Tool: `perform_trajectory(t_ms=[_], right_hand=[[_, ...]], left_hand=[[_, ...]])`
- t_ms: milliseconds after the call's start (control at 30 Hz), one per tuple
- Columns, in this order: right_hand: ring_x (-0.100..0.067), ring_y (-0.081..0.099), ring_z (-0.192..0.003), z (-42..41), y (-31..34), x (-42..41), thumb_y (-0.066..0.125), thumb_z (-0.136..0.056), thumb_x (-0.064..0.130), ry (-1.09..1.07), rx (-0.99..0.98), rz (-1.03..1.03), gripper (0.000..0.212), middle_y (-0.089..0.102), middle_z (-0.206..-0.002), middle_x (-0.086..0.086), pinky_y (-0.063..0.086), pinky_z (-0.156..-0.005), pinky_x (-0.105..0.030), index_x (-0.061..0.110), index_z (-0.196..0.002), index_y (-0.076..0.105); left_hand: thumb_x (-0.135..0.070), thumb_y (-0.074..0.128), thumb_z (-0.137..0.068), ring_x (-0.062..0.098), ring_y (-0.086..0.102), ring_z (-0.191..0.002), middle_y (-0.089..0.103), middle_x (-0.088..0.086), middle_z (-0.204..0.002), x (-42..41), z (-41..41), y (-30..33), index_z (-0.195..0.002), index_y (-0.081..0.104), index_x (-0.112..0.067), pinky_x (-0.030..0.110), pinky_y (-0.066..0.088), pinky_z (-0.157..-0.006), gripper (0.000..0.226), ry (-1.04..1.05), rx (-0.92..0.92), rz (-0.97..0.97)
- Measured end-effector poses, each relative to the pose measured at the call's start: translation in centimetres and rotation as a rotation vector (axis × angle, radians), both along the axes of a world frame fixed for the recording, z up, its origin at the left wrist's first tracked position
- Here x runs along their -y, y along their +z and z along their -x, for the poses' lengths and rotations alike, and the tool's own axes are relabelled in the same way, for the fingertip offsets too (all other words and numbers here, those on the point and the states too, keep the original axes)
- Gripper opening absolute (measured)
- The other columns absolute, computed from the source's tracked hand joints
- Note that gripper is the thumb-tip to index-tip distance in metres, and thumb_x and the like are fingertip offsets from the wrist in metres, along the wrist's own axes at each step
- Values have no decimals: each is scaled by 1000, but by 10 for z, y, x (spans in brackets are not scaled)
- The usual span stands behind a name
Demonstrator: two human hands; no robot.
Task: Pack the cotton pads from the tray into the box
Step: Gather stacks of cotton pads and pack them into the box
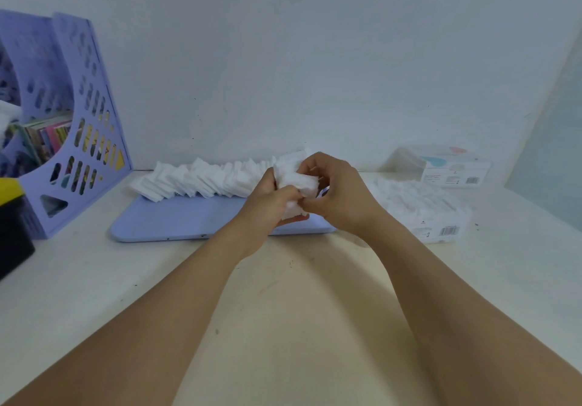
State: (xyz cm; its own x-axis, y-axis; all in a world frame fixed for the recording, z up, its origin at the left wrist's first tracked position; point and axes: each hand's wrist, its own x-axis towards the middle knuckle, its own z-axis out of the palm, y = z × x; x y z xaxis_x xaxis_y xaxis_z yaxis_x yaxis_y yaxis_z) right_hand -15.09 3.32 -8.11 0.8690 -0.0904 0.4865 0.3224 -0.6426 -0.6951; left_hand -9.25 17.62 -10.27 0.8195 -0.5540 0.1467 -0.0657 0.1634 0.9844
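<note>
cotton pads (201, 180): plain white
tray (189, 219): pale lilac-blue, no pattern
box (437, 226): white, black barcode on its side
second box (453, 169): white, teal and pink shapes on top, barcode
file rack (85, 128): lilac, rows of slot cut-outs
books (47, 136): mixed bright spines
table (283, 311): cream
wall (315, 59): pale grey-white

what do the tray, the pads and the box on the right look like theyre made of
Tray: likely plastic, smooth matte lilac with a rounded moulded rim. Pads: soft white cotton by the look, fuzzy edges, bending in the stack. Box: probably thin printed cardboard, white with a barcode, though glossy plastic can't be ruled out.
</note>
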Motion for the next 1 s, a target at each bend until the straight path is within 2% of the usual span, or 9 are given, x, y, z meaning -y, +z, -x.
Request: perform_trajectory(t_ms=[100,200,300,433,533,600,667,800,1000], right_hand=[[-12,57,-69,0,-2,0,78,-72,4,-27,55,2,48,63,-93,-2,46,-59,-16,23,-113,59],[-8,52,-78,0,-2,0,81,-71,13,-66,68,91,55,57,-102,-1,46,-69,-14,30,-119,61],[0,49,-86,0,-1,0,83,-65,9,-95,64,118,61,48,-108,3,40,-71,-4,30,-119,61],[3,50,-94,0,-2,-1,81,-63,5,-76,72,85,61,48,-117,3,39,-69,-4,27,-116,61],[1,53,-92,-1,-3,-2,82,-65,6,-62,94,73,56,51,-117,2,40,-69,-5,27,-113,63],[2,54,-91,-1,-3,-3,78,-68,3,-55,115,60,53,52,-115,3,41,-70,-6,27,-113,63],[4,54,-90,-2,-5,-7,74,-70,0,-52,153,60,54,54,-113,5,41,-70,-6,26,-116,61],[0,52,-94,-7,-13,-15,71,-72,-2,-39,163,129,58,54,-117,2,38,-73,-3,20,-124,61],[1,55,-94,-10,-15,-12,79,-70,3,-82,152,113,48,51,-116,3,42,-71,-6,18,-114,67]], left_hand=[[-6,54,-95,23,70,-108,70,3,-123,0,1,0,-134,51,-28,45,59,-88,45,-15,18,8],[3,54,-90,24,69,-109,70,5,-122,-1,0,0,-135,51,-27,45,59,-89,54,-12,53,6],[10,56,-88,20,69,-104,67,6,-122,-1,3,-1,-136,48,-26,42,60,-88,61,20,142,-32],[8,62,-87,14,69,-104,66,0,-120,0,4,-2,-132,47,-27,44,59,-90,60,26,220,-49],[-1,61,-74,24,66,-114,66,10,-125,-2,1,0,-134,51,-24,53,55,-96,65,-35,116,-7],[-13,59,-87,27,65,-119,66,12,-129,-2,1,5,-135,56,-18,51,53,-99,49,-111,-51,149],[-32,54,-100,23,67,-116,69,7,-128,1,2,9,-133,60,-19,46,54,-97,36,-67,-133,195],[-40,51,-103,10,73,-98,76,-5,-110,7,3,2,-125,63,-26,38,58,-85,29,121,-114,162],[-41,48,-103,18,72,-103,73,2,-117,7,0,0,-127,60,-22,43,59,-90,33,177,-97,103]])
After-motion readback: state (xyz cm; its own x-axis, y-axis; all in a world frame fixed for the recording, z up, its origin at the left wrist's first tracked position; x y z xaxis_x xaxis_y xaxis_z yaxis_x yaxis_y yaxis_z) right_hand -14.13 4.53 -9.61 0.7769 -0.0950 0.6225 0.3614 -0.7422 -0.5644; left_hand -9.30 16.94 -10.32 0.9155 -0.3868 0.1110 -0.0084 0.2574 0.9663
